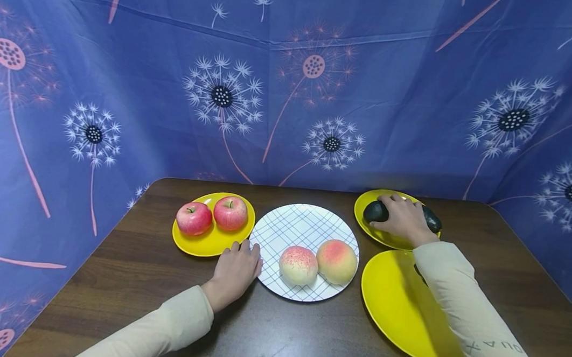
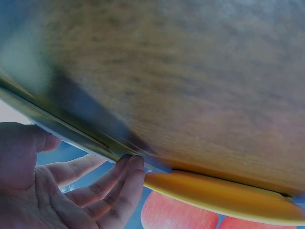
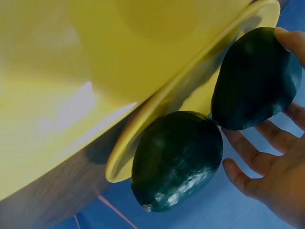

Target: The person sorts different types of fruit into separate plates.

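Note:
My right hand (image 1: pixel 405 217) grips a dark green avocado (image 1: pixel 376 211) on the small yellow plate (image 1: pixel 363 196) at the back right. In the right wrist view, its thumb and fingers curve round that avocado (image 3: pixel 255 78); a second avocado (image 3: pixel 178 160) lies beside it on the plate. Near the table's middle, my left hand (image 1: pixel 236 270) rests at the left rim of a white checked plate (image 1: pixel 283 227), fingers loosely bent and holding nothing. Two peaches, one speckled pink (image 1: pixel 298 265) and one blushed orange (image 1: pixel 336 262), sit on that checked plate.
Two red apples (image 1: pixel 194 218) lie on another yellow plate (image 1: pixel 200 248) at the left. A large yellow plate (image 1: pixel 391 308) stands at the front right, under my right sleeve, with a dark spot partly hidden there. A blue dandelion-print cloth (image 1: pixel 289 108) hangs behind the wooden table (image 1: pixel 131 256).

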Demonstrator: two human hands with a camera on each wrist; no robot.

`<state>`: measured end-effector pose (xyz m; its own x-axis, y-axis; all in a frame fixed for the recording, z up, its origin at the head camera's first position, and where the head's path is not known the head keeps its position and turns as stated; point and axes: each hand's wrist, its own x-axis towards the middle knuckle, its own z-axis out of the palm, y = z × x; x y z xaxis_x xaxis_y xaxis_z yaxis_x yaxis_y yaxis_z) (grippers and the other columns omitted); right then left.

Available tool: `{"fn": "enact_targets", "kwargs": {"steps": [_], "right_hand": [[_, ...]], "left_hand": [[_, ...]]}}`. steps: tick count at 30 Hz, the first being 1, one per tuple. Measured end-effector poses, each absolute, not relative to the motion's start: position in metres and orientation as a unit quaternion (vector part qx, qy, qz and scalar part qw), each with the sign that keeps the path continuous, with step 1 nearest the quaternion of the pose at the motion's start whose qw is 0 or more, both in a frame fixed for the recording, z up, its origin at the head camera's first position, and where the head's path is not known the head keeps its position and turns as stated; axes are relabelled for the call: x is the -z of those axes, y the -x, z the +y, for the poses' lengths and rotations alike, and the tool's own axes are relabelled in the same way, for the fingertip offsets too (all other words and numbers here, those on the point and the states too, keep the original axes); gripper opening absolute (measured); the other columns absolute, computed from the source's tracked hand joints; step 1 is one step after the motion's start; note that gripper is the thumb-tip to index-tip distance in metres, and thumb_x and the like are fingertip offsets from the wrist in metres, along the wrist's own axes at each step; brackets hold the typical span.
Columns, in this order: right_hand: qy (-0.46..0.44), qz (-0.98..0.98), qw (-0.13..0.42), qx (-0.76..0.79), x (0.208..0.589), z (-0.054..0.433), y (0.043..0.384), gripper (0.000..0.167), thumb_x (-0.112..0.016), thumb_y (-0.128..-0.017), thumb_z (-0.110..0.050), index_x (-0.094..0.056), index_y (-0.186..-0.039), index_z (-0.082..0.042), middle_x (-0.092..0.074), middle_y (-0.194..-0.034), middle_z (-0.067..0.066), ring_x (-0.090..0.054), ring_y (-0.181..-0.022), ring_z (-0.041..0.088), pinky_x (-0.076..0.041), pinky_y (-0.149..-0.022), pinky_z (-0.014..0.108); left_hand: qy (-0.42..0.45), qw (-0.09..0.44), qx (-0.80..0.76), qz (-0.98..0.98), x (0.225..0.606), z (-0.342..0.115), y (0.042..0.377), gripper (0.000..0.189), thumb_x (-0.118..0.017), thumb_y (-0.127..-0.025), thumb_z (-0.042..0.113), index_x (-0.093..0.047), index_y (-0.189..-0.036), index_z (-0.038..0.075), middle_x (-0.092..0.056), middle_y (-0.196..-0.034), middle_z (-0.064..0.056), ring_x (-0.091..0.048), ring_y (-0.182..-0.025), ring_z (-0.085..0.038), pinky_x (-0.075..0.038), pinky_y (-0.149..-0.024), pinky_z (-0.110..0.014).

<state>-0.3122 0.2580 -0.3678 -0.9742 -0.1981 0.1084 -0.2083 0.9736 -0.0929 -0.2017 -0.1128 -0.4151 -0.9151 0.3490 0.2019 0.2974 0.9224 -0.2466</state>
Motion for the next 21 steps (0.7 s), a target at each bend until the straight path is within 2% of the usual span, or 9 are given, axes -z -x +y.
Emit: {"fn": "enact_targets", "kwargs": {"steps": [21], "right_hand": [[-0.089,-0.994,0.033,-0.045,0.3667,0.2561,0.3092,0.079,-0.07,-0.072,-0.046,-0.04,-0.133,-0.005,-0.04,-0.133,0.028,-0.038,-0.114,0.052,-0.021,-0.094,0.07]], "left_hand": [[0.168,0.126,-0.111,-0.971,0.4137,-0.1128,0.1996,0.04,-0.058,-0.085,0.041,-0.06,-0.109,0.008,-0.059,-0.087,-0.011,-0.047,-0.065,-0.021,-0.049,-0.059,-0.029]]}}
